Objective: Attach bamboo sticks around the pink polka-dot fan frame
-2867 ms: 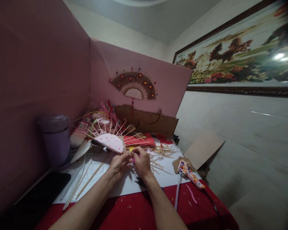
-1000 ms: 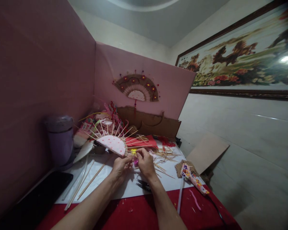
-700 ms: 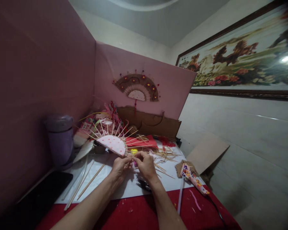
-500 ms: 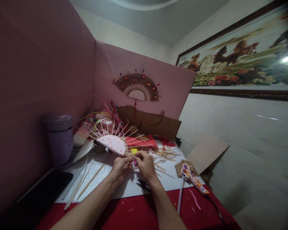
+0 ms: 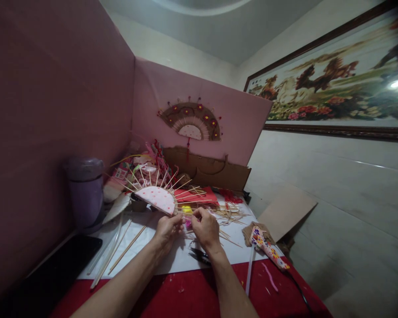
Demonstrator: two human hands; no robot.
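A half-finished fan (image 5: 155,198) has a pink half-round base with red dots and thin sticks spreading from its curved edge. My left hand (image 5: 167,230) is closed on the fan's lower right corner, holding it tilted over the table. Just to the right, my right hand (image 5: 206,229) is closed in a pinch, a small gap from the left fingers. Whatever lies in that pinch is too small to make out. A yellow piece (image 5: 186,209) and a magenta piece (image 5: 188,224) show between the hands. Black-handled scissors (image 5: 199,256) lie below my right wrist.
Loose bamboo sticks (image 5: 230,238) and red paper (image 5: 199,195) lie behind the hands. A floral glue gun (image 5: 268,248) rests at right. Glue sticks (image 5: 106,256), a dark phone (image 5: 66,260) and a purple tumbler (image 5: 85,198) are at left. A finished fan (image 5: 192,121) hangs on the pink board.
My right hand has drawn slightly to the right, opening a gap from my left fingers. The left hand stays at the fan's corner. The whole view has shifted a little.
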